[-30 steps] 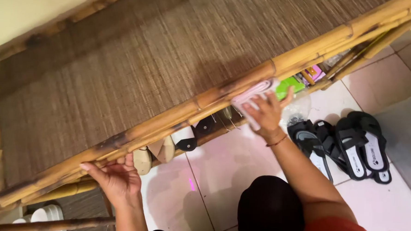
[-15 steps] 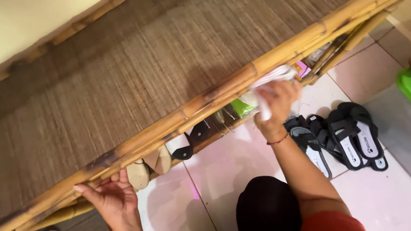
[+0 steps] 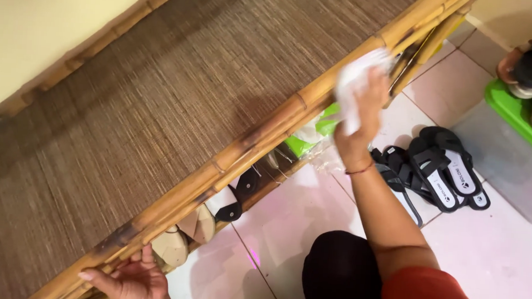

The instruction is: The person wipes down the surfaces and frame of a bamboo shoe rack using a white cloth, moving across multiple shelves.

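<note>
While the person crouches beside the bamboo bench [image 3: 261, 128], the head view looks down over its woven brown top [image 3: 160, 103] and along the thick bamboo rail at its front edge. The right hand [image 3: 363, 112] is up at the far end of that rail, its fingers closed around a bunched white cloth [image 3: 354, 81] and pressing it against the bamboo near the corner post. The cloth hangs partly out of the grip, above and below the fingers. A thin red bracelet [image 3: 361, 169] sits on the wrist.

The left hand [image 3: 126, 278] is at the near end of the same rail, low in the picture, with thumb and fingers spread and hooked on the underside of the bamboo; it holds nothing else.

Under the bench, on the lower shelf, lie beige sandals [image 3: 184, 235], a dark pair of sandals [image 3: 240, 196] and a bright green packet [image 3: 314, 133] with clear plastic beside it. On the pale tiled floor [image 3: 500, 255], just beyond the right forearm, stand black slippers with white insoles [image 3: 438, 172], side by side. In the top right corner a green rack [image 3: 519, 113] bears more footwear. The person's dark knee and red sleeve fill the bottom edge.
</note>
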